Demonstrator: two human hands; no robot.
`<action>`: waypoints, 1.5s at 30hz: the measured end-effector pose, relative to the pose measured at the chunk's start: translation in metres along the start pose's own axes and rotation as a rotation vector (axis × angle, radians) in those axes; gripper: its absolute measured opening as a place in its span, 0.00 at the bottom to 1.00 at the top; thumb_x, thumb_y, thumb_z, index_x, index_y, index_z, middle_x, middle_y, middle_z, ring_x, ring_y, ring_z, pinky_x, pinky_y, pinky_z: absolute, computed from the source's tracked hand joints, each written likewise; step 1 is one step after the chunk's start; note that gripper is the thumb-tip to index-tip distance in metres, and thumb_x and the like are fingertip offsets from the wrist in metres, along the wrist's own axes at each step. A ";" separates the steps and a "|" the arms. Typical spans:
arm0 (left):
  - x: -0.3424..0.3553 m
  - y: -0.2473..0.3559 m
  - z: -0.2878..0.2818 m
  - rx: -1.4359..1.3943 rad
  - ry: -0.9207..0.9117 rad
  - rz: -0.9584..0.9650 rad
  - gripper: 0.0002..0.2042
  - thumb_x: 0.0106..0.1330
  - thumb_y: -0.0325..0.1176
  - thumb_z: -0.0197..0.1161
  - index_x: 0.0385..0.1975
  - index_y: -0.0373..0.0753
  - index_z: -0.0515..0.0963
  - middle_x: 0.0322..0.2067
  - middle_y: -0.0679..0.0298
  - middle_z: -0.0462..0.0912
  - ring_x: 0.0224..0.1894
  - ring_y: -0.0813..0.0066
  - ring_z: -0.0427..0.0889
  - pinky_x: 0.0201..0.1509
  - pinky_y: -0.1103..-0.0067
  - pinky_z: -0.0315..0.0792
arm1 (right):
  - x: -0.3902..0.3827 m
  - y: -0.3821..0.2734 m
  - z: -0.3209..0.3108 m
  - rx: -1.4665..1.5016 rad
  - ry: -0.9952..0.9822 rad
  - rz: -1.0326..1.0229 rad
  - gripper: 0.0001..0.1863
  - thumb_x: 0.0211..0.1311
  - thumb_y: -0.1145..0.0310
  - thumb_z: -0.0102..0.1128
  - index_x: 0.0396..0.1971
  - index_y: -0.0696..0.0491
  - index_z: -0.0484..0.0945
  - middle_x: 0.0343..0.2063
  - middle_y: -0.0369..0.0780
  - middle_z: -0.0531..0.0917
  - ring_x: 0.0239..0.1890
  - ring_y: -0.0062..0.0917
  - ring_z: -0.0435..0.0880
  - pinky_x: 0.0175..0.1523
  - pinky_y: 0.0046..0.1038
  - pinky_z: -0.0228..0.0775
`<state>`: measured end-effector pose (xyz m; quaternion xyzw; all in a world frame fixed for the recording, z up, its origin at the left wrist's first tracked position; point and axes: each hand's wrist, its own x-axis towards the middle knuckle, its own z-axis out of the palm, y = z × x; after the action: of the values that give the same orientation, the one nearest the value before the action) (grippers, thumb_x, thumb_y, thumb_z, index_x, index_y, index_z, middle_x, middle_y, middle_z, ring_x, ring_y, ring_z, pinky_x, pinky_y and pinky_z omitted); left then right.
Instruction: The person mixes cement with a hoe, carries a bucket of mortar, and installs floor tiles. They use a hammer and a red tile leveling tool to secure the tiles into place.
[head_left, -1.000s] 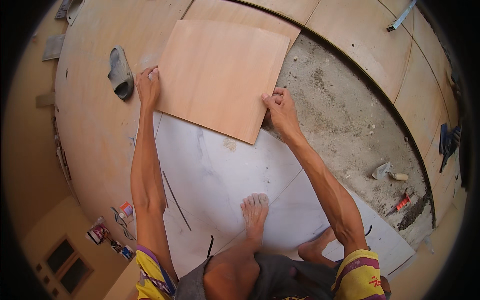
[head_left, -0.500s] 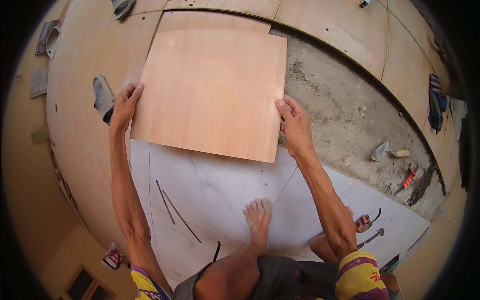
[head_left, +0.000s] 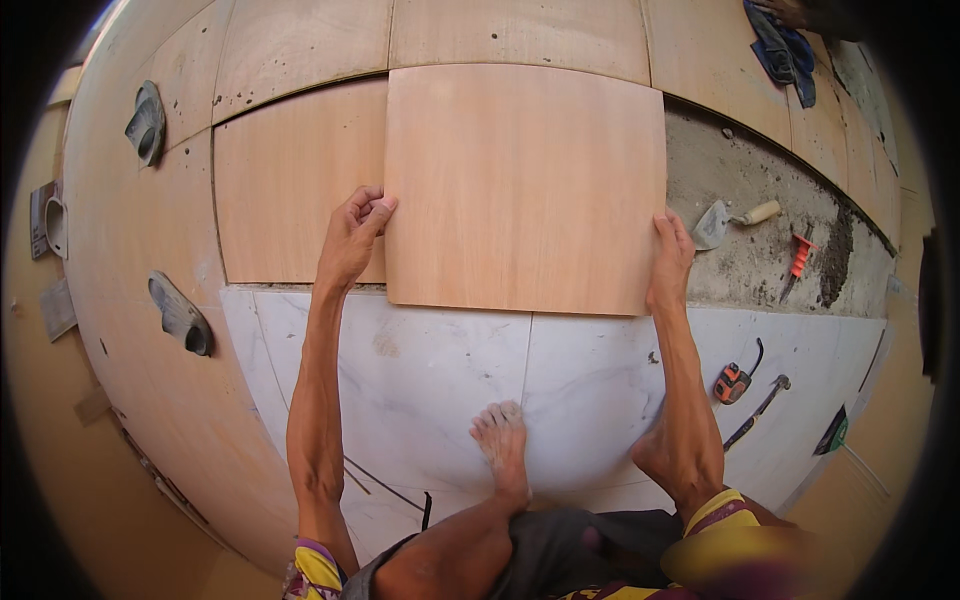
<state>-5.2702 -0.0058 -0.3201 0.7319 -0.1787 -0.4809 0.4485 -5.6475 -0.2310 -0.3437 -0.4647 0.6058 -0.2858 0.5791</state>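
A large square wood-look floor tile (head_left: 525,190) is held between my two hands. My left hand (head_left: 352,235) grips its left edge, thumb on top and fingers partly hidden behind. On the opposite edge, near the lower corner, my right hand (head_left: 670,262) has hold of it. The tile overlaps the right side of a laid wood-look tile (head_left: 300,180) and covers part of the grey mortar bed (head_left: 710,160). Its near edge lies over the far border of the white marbled tiles (head_left: 430,350). Whether its underside touches anything is hidden.
On the mortar lie a trowel (head_left: 712,226) and a red-gripped chisel (head_left: 802,255). An orange tape measure (head_left: 732,383) and a hammer (head_left: 757,412) rest right of my foot. Two slippers (head_left: 147,125) are at left. Another person's hand (head_left: 780,12) touches a blue cloth (head_left: 780,50).
The held tile has moved right across the mortar bed and is squarer to the laid rows, uncovering more of the laid tile at left. My view has turned too. Both hands keep their grip.
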 end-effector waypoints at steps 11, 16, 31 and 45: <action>0.004 -0.002 0.018 0.048 0.049 -0.031 0.15 0.78 0.39 0.61 0.54 0.34 0.78 0.40 0.67 0.85 0.42 0.83 0.80 0.50 0.80 0.75 | 0.023 0.022 -0.006 0.149 -0.046 0.042 0.16 0.73 0.64 0.59 0.50 0.61 0.83 0.40 0.33 0.86 0.41 0.14 0.80 0.50 0.18 0.71; 0.012 -0.005 0.017 0.043 0.048 -0.029 0.15 0.78 0.39 0.61 0.54 0.34 0.78 0.40 0.66 0.85 0.42 0.84 0.80 0.49 0.82 0.75 | 0.026 0.025 -0.002 0.149 -0.034 0.035 0.16 0.73 0.65 0.60 0.51 0.61 0.83 0.40 0.33 0.86 0.41 0.14 0.80 0.50 0.18 0.71; 0.011 -0.016 0.017 0.014 0.083 -0.072 0.16 0.79 0.40 0.59 0.56 0.35 0.77 0.40 0.68 0.84 0.38 0.85 0.79 0.40 0.83 0.75 | 0.025 0.035 0.006 0.131 -0.016 0.010 0.17 0.73 0.64 0.60 0.51 0.61 0.83 0.39 0.32 0.86 0.41 0.14 0.79 0.49 0.18 0.70; 0.010 -0.020 0.017 -0.031 0.076 -0.064 0.15 0.79 0.39 0.60 0.55 0.36 0.77 0.42 0.68 0.84 0.41 0.85 0.81 0.40 0.83 0.78 | 0.026 0.036 0.005 0.080 0.005 -0.013 0.17 0.73 0.63 0.60 0.51 0.61 0.83 0.40 0.34 0.86 0.42 0.15 0.80 0.50 0.18 0.70</action>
<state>-5.2836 -0.0102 -0.3444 0.7480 -0.1305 -0.4696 0.4504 -5.6487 -0.2392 -0.3873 -0.4442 0.5925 -0.3148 0.5938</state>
